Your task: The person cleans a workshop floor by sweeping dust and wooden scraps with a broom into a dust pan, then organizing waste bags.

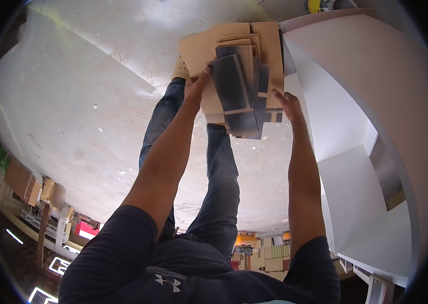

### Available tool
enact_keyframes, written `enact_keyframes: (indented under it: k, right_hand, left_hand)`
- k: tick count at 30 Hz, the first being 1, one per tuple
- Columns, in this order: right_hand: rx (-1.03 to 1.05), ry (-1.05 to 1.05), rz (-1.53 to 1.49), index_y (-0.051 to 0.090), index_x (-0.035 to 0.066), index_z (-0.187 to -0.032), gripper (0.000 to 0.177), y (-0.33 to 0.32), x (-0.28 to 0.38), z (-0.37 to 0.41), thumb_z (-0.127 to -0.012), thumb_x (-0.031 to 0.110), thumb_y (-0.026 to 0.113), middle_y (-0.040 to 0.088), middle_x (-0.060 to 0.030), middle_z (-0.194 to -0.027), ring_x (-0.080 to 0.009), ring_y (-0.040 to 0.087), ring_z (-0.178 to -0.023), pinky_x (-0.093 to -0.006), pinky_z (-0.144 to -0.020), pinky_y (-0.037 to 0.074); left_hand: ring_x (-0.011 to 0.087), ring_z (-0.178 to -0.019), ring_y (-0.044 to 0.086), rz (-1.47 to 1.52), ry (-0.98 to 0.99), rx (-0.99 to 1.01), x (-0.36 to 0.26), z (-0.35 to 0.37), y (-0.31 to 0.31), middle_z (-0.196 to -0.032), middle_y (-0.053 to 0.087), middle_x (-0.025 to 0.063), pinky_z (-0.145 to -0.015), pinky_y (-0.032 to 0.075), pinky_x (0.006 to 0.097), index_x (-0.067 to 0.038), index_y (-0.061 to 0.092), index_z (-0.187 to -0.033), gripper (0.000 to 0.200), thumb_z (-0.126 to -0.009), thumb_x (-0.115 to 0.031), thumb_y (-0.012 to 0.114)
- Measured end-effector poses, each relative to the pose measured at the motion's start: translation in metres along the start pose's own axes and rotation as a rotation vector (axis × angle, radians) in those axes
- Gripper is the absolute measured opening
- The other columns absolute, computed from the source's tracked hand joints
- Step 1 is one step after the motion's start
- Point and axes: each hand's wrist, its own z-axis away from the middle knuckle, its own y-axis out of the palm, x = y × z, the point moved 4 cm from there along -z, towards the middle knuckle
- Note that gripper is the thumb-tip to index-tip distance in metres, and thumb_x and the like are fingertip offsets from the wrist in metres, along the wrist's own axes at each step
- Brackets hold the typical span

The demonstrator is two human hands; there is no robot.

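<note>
A stack of flat board offcuts point(269, 45), some bare brown and some faced in dark grey, is held out in front of my legs. My left hand point(196, 88) grips the left side of the stack, its thumb at the edge of the dark board point(230, 83) on top. At the right edge, my right hand point(290, 105) is closed on the stack with the thumb on the near face; its other fingers are partly hidden. The pieces differ in size and overlap unevenly, with smaller dark ones sticking out at the lower end.
A large white curved cabinet-like structure point(343, 116) with open compartments stands close on my right. The pale floor point(97, 111) is speckled with debris. A yellow-labelled bucket point(320, 5) sits at the top edge. My light clog point(181, 68) shows beside the stack.
</note>
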Motion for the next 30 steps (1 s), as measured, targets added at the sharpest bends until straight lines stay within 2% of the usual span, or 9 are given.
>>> enact_keyframes:
  k: [2,4,8,12,17,24,26,28,30]
  right_hand:
    - [-0.055,-0.2,-0.343,0.063,-0.002,-0.104,0.064,0.018,0.008,0.021,-0.071,0.054,0.064,0.065,-0.018,-0.091,-0.026,0.061,-0.084,-0.0338,-0.077,0.046]
    - [0.052,-0.055,-0.376,0.063,-0.001,-0.105,0.056,0.02,0.023,0.05,-0.073,0.045,0.067,0.065,-0.0118,-0.093,-0.0185,0.058,-0.086,-0.03,-0.08,0.044]
    - [-0.015,-0.097,-0.585,0.062,0.0,-0.101,0.046,0.039,0.033,0.091,-0.072,0.034,0.072,0.065,-0.0073,-0.087,-0.012,0.059,-0.075,-0.0242,-0.063,0.046]
    - [-0.077,-0.144,-0.606,0.06,-0.003,-0.099,0.038,0.03,0.061,0.133,-0.073,0.023,0.07,0.063,-0.006,-0.082,-0.0106,0.057,-0.072,-0.0238,-0.063,0.046]
    - [-0.074,-0.119,-0.669,0.06,-0.004,-0.1,0.036,0.013,0.107,0.209,-0.071,0.017,0.064,0.065,-0.0132,-0.084,-0.0173,0.061,-0.076,-0.0292,-0.071,0.047]
    - [-0.182,-0.355,-0.431,0.059,-0.006,-0.097,0.034,-0.03,0.196,0.358,-0.075,0.019,0.062,0.065,-0.0198,-0.085,-0.0272,0.065,-0.081,-0.0348,-0.074,0.048]
    - [-0.193,-0.48,-0.393,0.058,-0.006,-0.096,0.032,-0.031,0.223,0.405,-0.076,0.019,0.06,0.064,-0.0219,-0.084,-0.0305,0.064,-0.08,-0.0366,-0.073,0.048]
    - [-0.199,-0.601,-0.342,0.058,-0.006,-0.094,0.03,-0.027,0.246,0.457,-0.078,0.019,0.059,0.063,-0.024,-0.083,-0.0338,0.064,-0.08,-0.0384,-0.073,0.048]
    - [-0.275,-0.772,-0.064,0.055,-0.006,-0.091,0.028,-0.021,0.273,0.504,-0.081,0.02,0.055,0.062,-0.0261,-0.08,-0.0388,0.062,-0.077,-0.0427,-0.071,0.047]
  left_hand:
    - [0.0251,-0.106,0.052,-0.116,-0.025,-0.1,-0.001,-0.002,-0.008,-0.116,0.052,0.0162,-0.088,0.042,0.0336,0.005,0.045,-0.12,0.085,-0.067,-0.057,0.07]
    - [0.0266,-0.109,0.049,-0.146,-0.054,-0.11,0.003,-0.014,-0.018,-0.119,0.05,0.0174,-0.092,0.039,0.035,0.005,0.043,-0.122,0.09,-0.066,-0.061,0.067]
    - [0.0289,-0.114,0.044,-0.192,-0.034,-0.089,-0.001,-0.014,-0.035,-0.122,0.047,0.0192,-0.098,0.033,0.0367,0.005,0.041,-0.124,0.097,-0.066,-0.07,0.06]
    - [0.0273,-0.111,0.047,-0.218,-0.03,-0.112,-0.028,0.019,-0.045,-0.119,0.049,0.018,-0.096,0.035,0.0366,0.004,0.042,-0.124,0.094,-0.068,-0.07,0.059]
    - [0.025,-0.107,0.051,0.017,0.033,0.219,-0.061,0.067,-0.071,-0.116,0.053,0.0151,-0.092,0.039,0.0387,-0.002,0.041,-0.128,0.085,-0.075,-0.068,0.051]
    - [0.0268,-0.119,0.043,0.411,0.103,0.467,-0.123,0.199,-0.096,-0.129,0.044,0.0139,-0.097,0.037,0.0388,-0.005,0.03,-0.136,0.08,-0.084,-0.066,0.036]
    - [0.0223,-0.094,0.056,0.394,0.15,0.367,-0.132,0.224,-0.116,-0.107,0.058,0.0129,-0.084,0.045,0.0333,-0.005,0.043,-0.127,0.08,-0.079,-0.068,0.044]
    - [0.0272,-0.114,0.048,0.374,0.289,0.411,-0.14,0.255,-0.133,-0.126,0.047,0.0171,-0.096,0.039,0.0382,-0.003,0.033,-0.134,0.087,-0.081,-0.071,0.033]
    - [0.0276,-0.114,0.048,0.534,0.307,0.449,-0.135,0.275,-0.149,-0.126,0.048,0.017,-0.096,0.039,0.0387,-0.004,0.034,-0.134,0.088,-0.08,-0.073,0.032]
